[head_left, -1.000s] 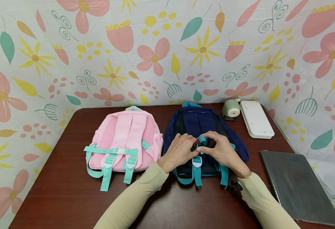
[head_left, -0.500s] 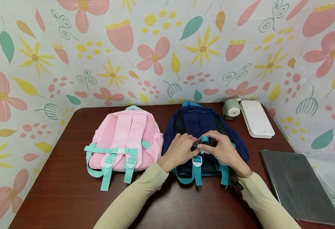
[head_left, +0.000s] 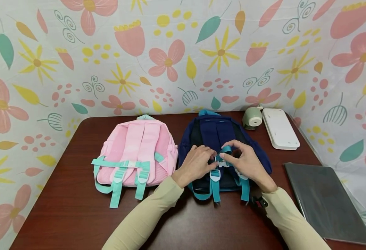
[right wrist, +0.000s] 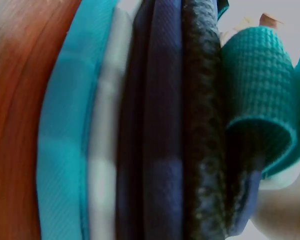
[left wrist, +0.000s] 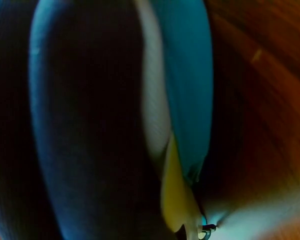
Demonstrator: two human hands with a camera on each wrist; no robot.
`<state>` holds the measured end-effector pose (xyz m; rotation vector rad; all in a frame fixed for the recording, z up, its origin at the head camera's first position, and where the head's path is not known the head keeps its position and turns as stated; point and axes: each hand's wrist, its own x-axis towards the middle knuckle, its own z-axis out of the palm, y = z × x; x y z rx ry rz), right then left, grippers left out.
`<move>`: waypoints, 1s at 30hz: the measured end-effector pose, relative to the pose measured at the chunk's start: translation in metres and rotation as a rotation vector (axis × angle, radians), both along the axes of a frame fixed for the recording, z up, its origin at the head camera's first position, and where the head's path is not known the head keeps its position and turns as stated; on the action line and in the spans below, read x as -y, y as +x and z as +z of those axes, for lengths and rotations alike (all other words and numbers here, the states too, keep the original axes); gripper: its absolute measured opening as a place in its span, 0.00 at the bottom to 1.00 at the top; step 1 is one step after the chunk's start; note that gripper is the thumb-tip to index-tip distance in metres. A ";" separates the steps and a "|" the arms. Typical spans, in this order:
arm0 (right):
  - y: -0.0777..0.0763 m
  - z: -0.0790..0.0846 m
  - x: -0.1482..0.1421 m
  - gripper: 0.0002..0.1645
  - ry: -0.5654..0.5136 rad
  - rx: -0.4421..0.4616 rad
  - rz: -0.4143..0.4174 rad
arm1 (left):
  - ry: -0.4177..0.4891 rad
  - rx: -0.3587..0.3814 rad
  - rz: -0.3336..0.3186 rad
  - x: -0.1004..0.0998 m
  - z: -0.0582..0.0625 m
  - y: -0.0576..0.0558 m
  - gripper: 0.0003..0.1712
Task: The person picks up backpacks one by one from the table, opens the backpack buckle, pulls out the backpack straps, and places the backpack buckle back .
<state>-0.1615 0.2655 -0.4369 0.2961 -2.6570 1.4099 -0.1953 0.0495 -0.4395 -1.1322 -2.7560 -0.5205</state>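
Note:
A navy backpack (head_left: 193,139) lies with its strap side up, right of the table's middle. Across its lower back runs a teal strap (head_left: 227,149) with a white buckle (head_left: 223,163). My left hand (head_left: 195,160) grips the strap at the buckle's left end, fingers curled and their tips partly hidden. Between thumb and index finger my right hand (head_left: 247,163) pinches a raised loop of the strap just above the buckle. The backpack's dark side (left wrist: 95,120) fills much of the left wrist view. In the right wrist view, a curled teal webbing loop (right wrist: 257,75) stands beside the mesh.
A pink backpack (head_left: 117,139) with mint straps lies close on the left. Behind at the right stand a green pencil sharpener (head_left: 252,118) and a white case (head_left: 280,129). A dark flat folder (head_left: 326,203) lies along the table's right edge. A patterned curtain borders the table.
My right hand has shifted slightly right and up with the strap loop, and more of the white buckle shows between the hands. The left hand stays nearly in place.

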 end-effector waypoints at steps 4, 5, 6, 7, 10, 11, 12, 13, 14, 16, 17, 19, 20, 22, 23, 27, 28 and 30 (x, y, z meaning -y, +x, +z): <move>0.000 0.000 -0.002 0.13 -0.020 -0.012 -0.010 | -0.003 -0.005 -0.003 0.000 0.001 0.000 0.16; 0.000 0.000 -0.002 0.12 -0.022 -0.017 -0.012 | -0.004 -0.008 -0.003 0.000 0.001 -0.001 0.16; 0.000 0.000 -0.002 0.11 -0.024 -0.024 -0.015 | -0.003 -0.007 -0.004 0.000 0.001 -0.001 0.16; 0.001 0.001 -0.002 0.11 -0.028 -0.030 -0.017 | -0.001 -0.006 -0.004 0.001 0.001 -0.001 0.16; 0.002 0.002 -0.003 0.11 -0.035 -0.037 -0.023 | 0.010 0.008 -0.002 0.001 0.002 -0.001 0.15; 0.002 0.002 -0.003 0.11 -0.037 -0.039 -0.024 | 0.014 0.013 -0.001 0.001 0.002 -0.001 0.15; 0.003 0.003 -0.003 0.12 -0.039 -0.039 -0.027 | 0.021 0.022 0.001 0.001 0.002 -0.001 0.15; 0.003 0.003 -0.003 0.13 -0.041 -0.039 -0.029 | 0.027 0.029 0.003 0.001 0.002 -0.002 0.14; 0.003 0.003 -0.004 0.13 -0.043 -0.038 -0.031 | 0.033 0.036 0.004 0.001 0.002 -0.002 0.14; 0.004 0.003 -0.004 0.14 -0.051 -0.043 -0.038 | 0.051 0.051 0.007 0.002 0.002 -0.002 0.12; 0.004 0.003 -0.004 0.14 -0.056 -0.049 -0.042 | 0.061 0.059 0.007 0.002 0.002 -0.002 0.12; 0.003 0.003 -0.006 0.14 -0.061 -0.064 -0.048 | 0.079 0.071 0.006 0.002 0.002 -0.002 0.11; 0.003 0.002 -0.007 0.15 -0.064 -0.070 -0.045 | 0.088 0.075 0.005 0.002 0.002 -0.002 0.11; 0.003 0.001 -0.009 0.17 -0.066 -0.067 -0.030 | 0.106 0.082 0.002 0.003 0.002 -0.002 0.12; 0.002 0.001 -0.010 0.19 -0.058 -0.059 -0.015 | 0.109 0.079 0.001 0.003 0.002 -0.002 0.12; 0.002 0.000 -0.012 0.26 0.037 0.020 0.048 | 0.125 0.085 -0.001 0.004 0.003 -0.003 0.13; 0.002 0.000 -0.012 0.25 0.073 0.035 0.058 | 0.127 0.087 -0.002 0.004 0.003 -0.003 0.13; 0.002 0.000 -0.011 0.22 0.134 0.054 0.073 | 0.134 0.092 -0.005 0.004 0.003 -0.004 0.13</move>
